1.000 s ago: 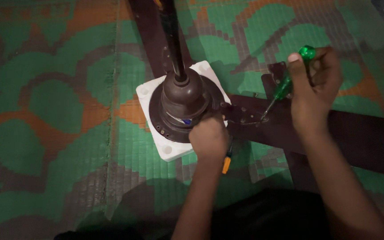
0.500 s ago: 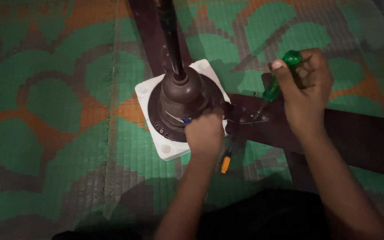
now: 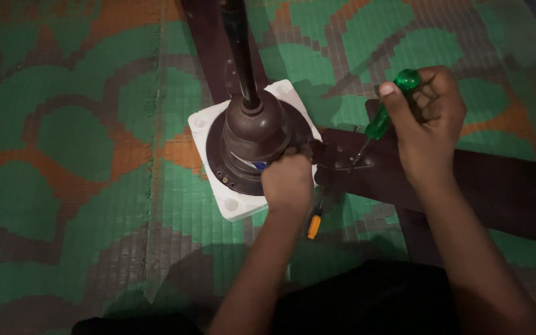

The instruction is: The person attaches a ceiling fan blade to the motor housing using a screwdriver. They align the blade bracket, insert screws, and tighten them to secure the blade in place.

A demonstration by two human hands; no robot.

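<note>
A dark brown ceiling fan motor [image 3: 252,139] with its downrod [image 3: 237,49] rests on a white foam block [image 3: 209,133] on a green and orange mat. My left hand [image 3: 288,181] grips the motor's right edge where a brown blade [image 3: 466,180] joins it. My right hand [image 3: 426,127] holds a green-handled screwdriver [image 3: 387,111], tilted, with its tip down on the blade's metal bracket [image 3: 345,162].
A small orange-handled screwdriver [image 3: 314,224] lies on the mat just below my left hand. Another brown blade [image 3: 209,43] runs off toward the top. A third dark blade [image 3: 420,239] points down right. A dark cloth [image 3: 373,298] lies at the bottom.
My right hand has turned the green screwdriver and shifted slightly left, keeping its tip at the bracket. My left hand has stayed on the motor's edge.
</note>
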